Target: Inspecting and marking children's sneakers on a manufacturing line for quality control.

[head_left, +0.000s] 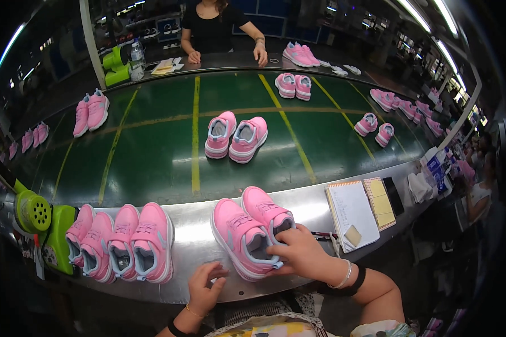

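Dim hall (56,62), yellow-striped green belt (157,163), shiny steel ledge (194,241) — right hand (309,255) pinches pink strapped sneaker (229,219) at heel; left hand (204,286) half-open, empty.

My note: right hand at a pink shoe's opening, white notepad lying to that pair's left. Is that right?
Not quite: the head view shows the white notepad lying to the right of that pink pair. The right hand is indeed at a shoe's opening.

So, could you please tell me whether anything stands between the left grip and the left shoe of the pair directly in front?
Nothing visible does: only a strip of the metal worktop shows between the left grip and the left shoe. The right grip appears to pinch that shoe at its back, from the other side.
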The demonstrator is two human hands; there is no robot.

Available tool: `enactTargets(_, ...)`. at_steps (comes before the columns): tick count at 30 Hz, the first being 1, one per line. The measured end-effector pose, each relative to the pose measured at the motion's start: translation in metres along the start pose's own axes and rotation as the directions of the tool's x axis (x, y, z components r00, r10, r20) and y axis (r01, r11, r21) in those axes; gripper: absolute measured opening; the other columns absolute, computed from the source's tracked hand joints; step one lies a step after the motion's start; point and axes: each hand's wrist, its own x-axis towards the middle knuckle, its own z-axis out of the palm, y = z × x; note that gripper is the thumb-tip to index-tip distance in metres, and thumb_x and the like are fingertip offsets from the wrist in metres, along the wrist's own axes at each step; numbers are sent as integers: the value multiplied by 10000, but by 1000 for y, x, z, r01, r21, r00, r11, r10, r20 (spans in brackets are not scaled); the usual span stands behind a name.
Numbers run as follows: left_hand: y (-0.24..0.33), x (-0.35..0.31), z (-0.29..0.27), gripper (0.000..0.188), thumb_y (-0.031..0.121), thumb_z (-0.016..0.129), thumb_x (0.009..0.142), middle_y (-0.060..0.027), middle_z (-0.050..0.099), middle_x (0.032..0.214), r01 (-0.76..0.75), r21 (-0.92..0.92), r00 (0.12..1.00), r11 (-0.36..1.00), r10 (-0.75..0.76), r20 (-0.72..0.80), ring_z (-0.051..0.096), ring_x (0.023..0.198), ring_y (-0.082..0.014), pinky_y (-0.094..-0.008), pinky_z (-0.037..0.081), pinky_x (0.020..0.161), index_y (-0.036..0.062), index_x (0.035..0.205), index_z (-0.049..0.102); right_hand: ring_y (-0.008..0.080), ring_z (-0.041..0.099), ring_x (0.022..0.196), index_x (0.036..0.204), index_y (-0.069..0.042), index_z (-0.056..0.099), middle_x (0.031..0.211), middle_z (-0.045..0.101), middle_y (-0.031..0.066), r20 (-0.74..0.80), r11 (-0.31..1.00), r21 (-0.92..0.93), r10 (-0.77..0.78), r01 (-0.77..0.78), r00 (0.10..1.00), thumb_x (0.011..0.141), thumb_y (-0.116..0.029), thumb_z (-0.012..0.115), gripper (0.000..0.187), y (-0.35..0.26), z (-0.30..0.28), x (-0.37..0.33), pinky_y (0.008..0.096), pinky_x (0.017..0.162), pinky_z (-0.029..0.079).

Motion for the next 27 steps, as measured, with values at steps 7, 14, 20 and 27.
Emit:
enactTargets(7, 8, 1, -6, 322, 96, 671, 802, -140, 614, 989, -55, 100, 999, 994, 54, 6, 671, 869, -227, -302, 518, 761, -26, 1082, 569, 275, 573, 849, 928, -134, 664, 847, 598, 64, -315, 900, -284, 237, -330, 919, 616, -323, 793, 387, 154, -87, 53, 403, 744, 451)
enactTargets(14, 14, 11, -29, 320, 103, 690, 790, -133, 629, 952, -79, 214, 997, 974, 78, 14, 667, 855, -215, -297, 521, 758, -21, 1064, 579, 314, 491, 1112, 1198, -181, 542, 1162, 539, 129, -264, 814, -533, 101, -233, 959, 656, -261, 785, 600, 149, -60, 154, 420, 928, 401)
enactTargets(20, 11, 7, -52, 296, 88, 683, 805, -130, 628, 967, -102, 183, 994, 978, 93, 57, 666, 848, -201, -288, 532, 748, -19, 1062, 582, 287, 547, 1064, 1243, -263, 513, 1048, 608, 99, -141, 861, -392, 292, -324, 946, 738, -448, 697, 569, 76, 25, 264, 595, 970, 284)
enactTargets(27, 14, -6, -61, 306, 76, 682, 802, -131, 618, 980, -41, 109, 998, 993, 35, 55, 665, 858, -198, -284, 540, 744, -23, 1074, 581, 278, 607, 983, 1138, -217, 629, 982, 665, 99, -114, 825, -150, 533, -545, 838, 811, -558, 556, 478, 79, 53, 264, 569, 876, 327)
